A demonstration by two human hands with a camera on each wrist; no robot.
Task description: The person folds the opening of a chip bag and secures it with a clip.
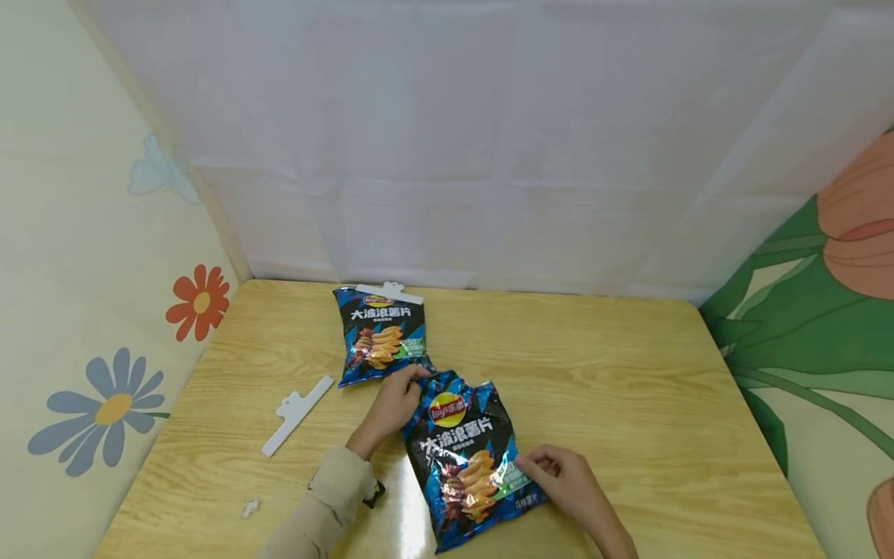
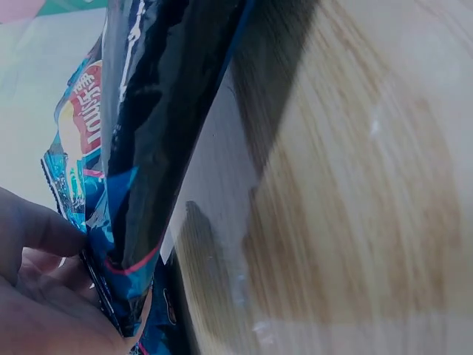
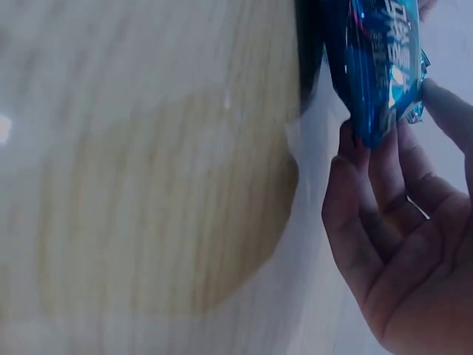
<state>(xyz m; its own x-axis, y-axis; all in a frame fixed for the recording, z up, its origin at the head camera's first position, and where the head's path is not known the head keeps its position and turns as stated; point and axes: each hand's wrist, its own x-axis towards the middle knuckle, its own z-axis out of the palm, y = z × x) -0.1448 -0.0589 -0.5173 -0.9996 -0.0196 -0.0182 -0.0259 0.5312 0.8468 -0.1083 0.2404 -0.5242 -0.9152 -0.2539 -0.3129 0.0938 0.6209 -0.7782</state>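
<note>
A blue and black Lay's potato chip bag (image 1: 464, 458) lies tilted near the table's front, its top edge ragged with a notch. My left hand (image 1: 396, 400) pinches its upper left corner; in the left wrist view the thumb (image 2: 52, 231) presses on the bag's edge. The lower right edge is held by my right hand (image 1: 571, 483), thumb on the printed face and fingers beneath, as the right wrist view shows. Behind my left hand lies a second chip bag (image 1: 380, 341), with a white sealing clip (image 1: 391, 293) across its top.
Left of the bags, another white sealing clip (image 1: 296, 415) lies on the wooden table (image 1: 615, 373). A small white scrap (image 1: 250, 508) is near the front left. Something small and dark (image 1: 375, 494) shows beside my left sleeve. A white cloth wall (image 1: 447, 155) rises behind the table.
</note>
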